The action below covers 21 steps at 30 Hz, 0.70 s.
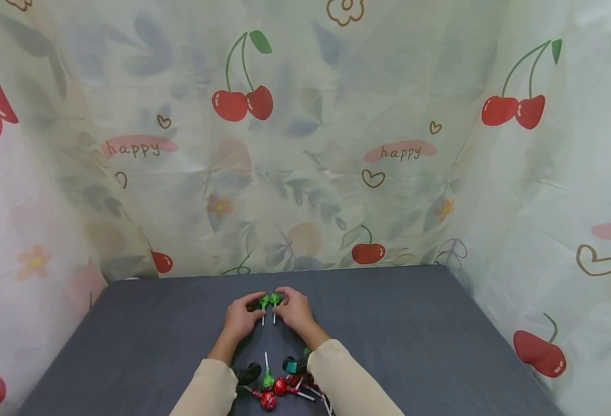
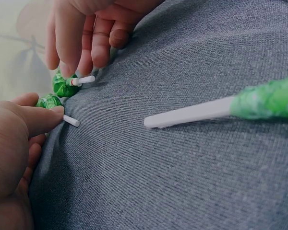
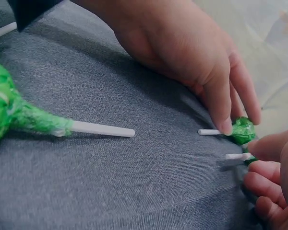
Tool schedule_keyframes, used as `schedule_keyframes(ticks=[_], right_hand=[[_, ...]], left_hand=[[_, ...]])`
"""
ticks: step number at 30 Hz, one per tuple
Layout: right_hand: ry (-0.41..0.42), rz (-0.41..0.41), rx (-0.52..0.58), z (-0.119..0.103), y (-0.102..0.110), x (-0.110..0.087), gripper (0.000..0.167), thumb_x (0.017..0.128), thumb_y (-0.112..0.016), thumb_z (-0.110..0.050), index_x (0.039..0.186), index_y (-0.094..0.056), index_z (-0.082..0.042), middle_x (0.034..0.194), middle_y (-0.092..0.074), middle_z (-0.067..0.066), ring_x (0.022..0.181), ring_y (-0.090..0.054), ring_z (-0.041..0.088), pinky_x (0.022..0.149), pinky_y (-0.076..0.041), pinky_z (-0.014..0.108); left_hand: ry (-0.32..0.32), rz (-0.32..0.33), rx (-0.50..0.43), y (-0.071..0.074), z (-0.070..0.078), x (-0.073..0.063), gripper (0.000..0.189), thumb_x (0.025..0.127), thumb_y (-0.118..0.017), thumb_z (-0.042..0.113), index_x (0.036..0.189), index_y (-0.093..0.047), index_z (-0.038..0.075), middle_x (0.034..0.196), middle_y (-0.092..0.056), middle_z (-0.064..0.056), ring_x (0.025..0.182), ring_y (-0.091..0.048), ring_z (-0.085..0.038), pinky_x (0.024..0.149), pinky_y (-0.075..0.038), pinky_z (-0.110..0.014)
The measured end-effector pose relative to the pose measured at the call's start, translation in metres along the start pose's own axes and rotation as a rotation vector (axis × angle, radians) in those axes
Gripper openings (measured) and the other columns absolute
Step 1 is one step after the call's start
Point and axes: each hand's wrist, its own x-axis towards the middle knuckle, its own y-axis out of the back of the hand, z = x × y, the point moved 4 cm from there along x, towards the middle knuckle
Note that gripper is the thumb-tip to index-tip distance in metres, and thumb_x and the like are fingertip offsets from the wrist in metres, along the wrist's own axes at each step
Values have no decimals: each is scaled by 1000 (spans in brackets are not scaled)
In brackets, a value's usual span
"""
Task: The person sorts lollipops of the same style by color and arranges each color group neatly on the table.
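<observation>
Near the far middle of the table, two green-wrapped lollipops lie side by side, sticks toward me. My left hand (image 1: 240, 318) pinches the left lollipop (image 1: 264, 301) between thumb and fingers, thumb where stick meets wrapper. The right lollipop (image 1: 276, 299) is pinched by my right hand (image 1: 296, 311); in the right wrist view its candy is mostly hidden behind that hand, with the white stick (image 3: 235, 156) showing. Both candies nearly meet in the left wrist view. Closer to me, between the forearms, another green lollipop (image 1: 267, 380) points its stick forward.
Several red lollipops (image 1: 268, 400) lie in a loose cluster at the near edge, partly hidden by the right sleeve (image 1: 354, 381). A bit of green (image 1: 307, 351) shows beside the right wrist. The dark grey cloth-covered table (image 1: 414, 329) backs onto a cherry-printed curtain (image 1: 305, 144).
</observation>
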Motion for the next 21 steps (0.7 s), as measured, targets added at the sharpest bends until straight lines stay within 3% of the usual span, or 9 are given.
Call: schedule_keyframes(ticks=[11,21], right_hand=[[80,-27,-13,-10,9,-10,34,86,-74,-14,119,-66,-9,67,-56,-7,54,-51,10,52,-42,27],[165,-142,12,-22,20,-42,27,88,-73,-14,114,-69,-6,68,-57,-8,54,-49,8,50,-40,25]], left_hand=[[-3,3,9,1,0,0,40,84,-76,8,123,-69,16,121,-66,-11,109,-61,-29,90,-47,-48],[-19,-6,21,2,2,0,40,84,-75,8,123,-69,16,122,-65,-12,112,-59,-30,92,-46,-49]])
